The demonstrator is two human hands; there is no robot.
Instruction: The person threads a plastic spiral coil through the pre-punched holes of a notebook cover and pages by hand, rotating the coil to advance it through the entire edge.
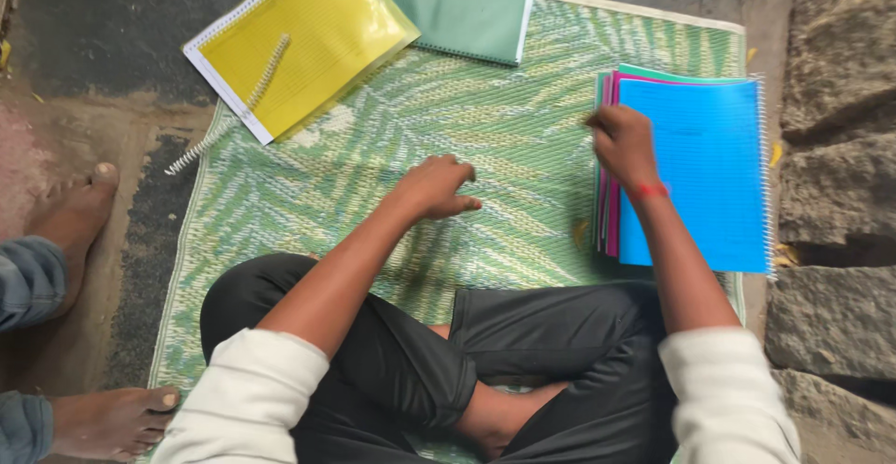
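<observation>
At the far left stand another person's bare feet (79,217) on the floor, just off the edge of the green mat (392,156). Near them a loose spiral (229,114) lies half on the mat and half on the floor, its upper end resting on a yellow notebook (303,39). A green notebook (457,2) sits just beside that one, overlapping its corner.

The seated person's left hand (434,189) hovers low over the bare middle of the mat, its fingers (462,204) loosely curled and holding nothing. Whether it touches the weave is hard to tell.

The right hand (623,142) rests on the left edge of a stack (705,170) of notebooks with a blue one on top and pink and green covers showing beneath. Its fingers are bent down onto the edge; motion blur hides whether they pinch a cover or only press.

The stack lies at the mat's right edge, against rough stone (835,147), so a push could slide it off and fan the covers. The spiral could roll away or be stepped on, being so near the feet.

No containers are visible.
</observation>
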